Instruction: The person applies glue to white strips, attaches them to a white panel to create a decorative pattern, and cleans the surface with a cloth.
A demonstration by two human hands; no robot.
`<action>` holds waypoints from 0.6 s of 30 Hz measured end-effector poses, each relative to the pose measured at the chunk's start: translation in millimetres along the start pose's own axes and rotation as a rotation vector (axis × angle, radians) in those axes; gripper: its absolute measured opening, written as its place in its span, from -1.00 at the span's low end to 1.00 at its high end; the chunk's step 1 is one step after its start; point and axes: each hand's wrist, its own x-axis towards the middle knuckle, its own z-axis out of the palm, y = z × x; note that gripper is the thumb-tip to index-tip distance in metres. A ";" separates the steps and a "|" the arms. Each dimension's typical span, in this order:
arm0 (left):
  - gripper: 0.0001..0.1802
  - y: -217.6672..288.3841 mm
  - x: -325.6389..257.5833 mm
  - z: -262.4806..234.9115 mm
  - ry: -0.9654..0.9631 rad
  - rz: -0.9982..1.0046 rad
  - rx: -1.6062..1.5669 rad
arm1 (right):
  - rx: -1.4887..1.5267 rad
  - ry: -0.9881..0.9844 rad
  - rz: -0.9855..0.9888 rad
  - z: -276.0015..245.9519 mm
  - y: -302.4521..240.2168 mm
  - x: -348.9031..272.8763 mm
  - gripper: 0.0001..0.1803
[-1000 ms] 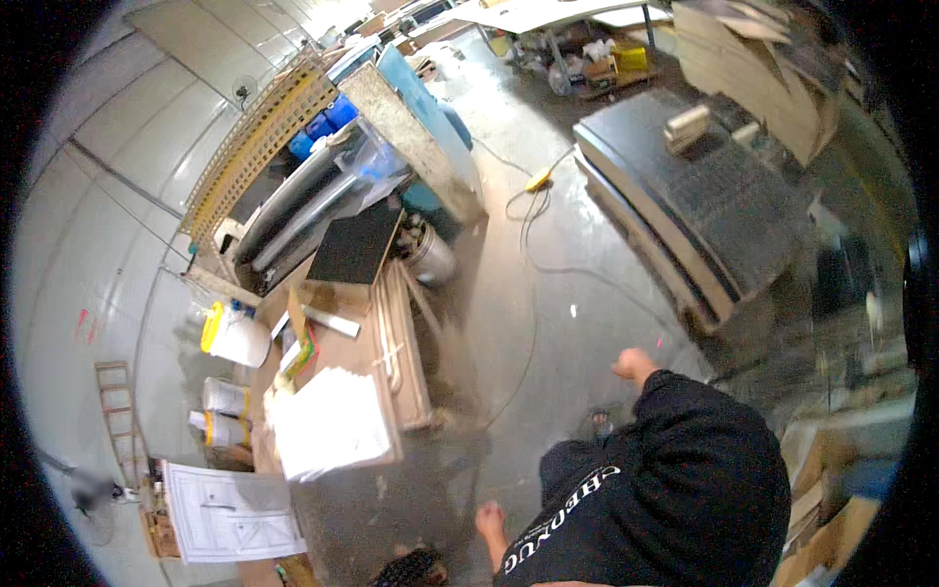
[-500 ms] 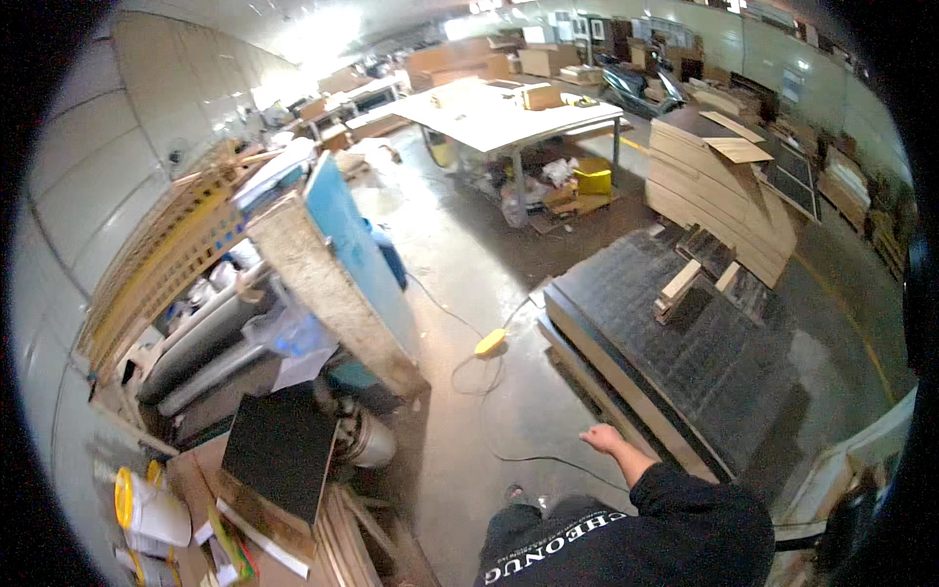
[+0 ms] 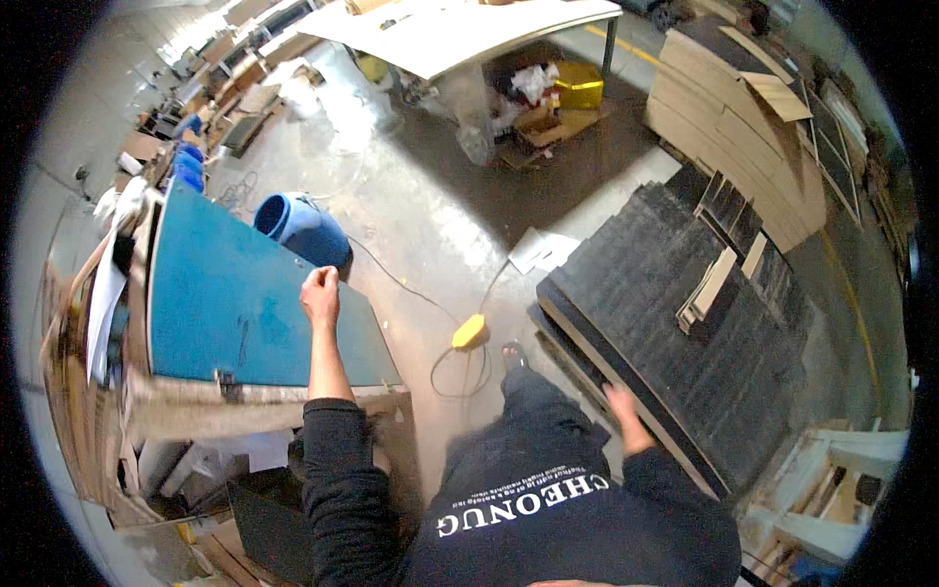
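My left hand (image 3: 320, 296) is raised over the edge of a teal-blue panel (image 3: 230, 293), its fingers drawn together in a pinch. Whatever it may hold is too small or hidden to make out, and touch with the panel cannot be judged. Low on the right, my right hand (image 3: 624, 409) hangs beside a stack of black-faced boards (image 3: 626, 274); motion smears its fingers. Past my left hand, a blue plastic barrel (image 3: 318, 237) leans or lies on the floor.
A yellow extension socket (image 3: 469, 332) and its cord lie on the floor ahead of my foot (image 3: 514, 354). Short wood strips (image 3: 709, 286) rest on the boards. Farther off stands a white-topped table (image 3: 440, 39), with a yellow box (image 3: 579, 86) beneath.
My left hand has come into view at the teal-blue panel. The view has tilted down and come nearer to the panel, showing the barrel's mouth. My right hand is lower and blurred.
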 end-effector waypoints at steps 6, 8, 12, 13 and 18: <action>-0.70 54.6 123.6 75.7 0.030 -0.017 -0.024 | 0.188 0.054 -0.413 -105.3 -383.4 202.8 -0.59; -0.68 32.3 157.1 77.8 0.048 -0.135 -0.080 | 0.206 0.050 -0.550 -125.0 -495.1 233.4 -0.59; -0.61 -36.6 233.3 126.3 0.100 -0.237 -0.209 | 0.295 0.040 -0.673 -154.3 -639.8 319.4 -0.57; -0.59 -54.8 257.7 140.3 0.104 -0.199 -0.192 | 0.300 0.084 -0.667 -159.5 -666.5 349.9 -0.58; -0.47 -143.5 388.3 210.4 -0.096 -0.309 -0.473 | 0.397 0.316 -0.611 -194.3 -799.2 508.9 -0.59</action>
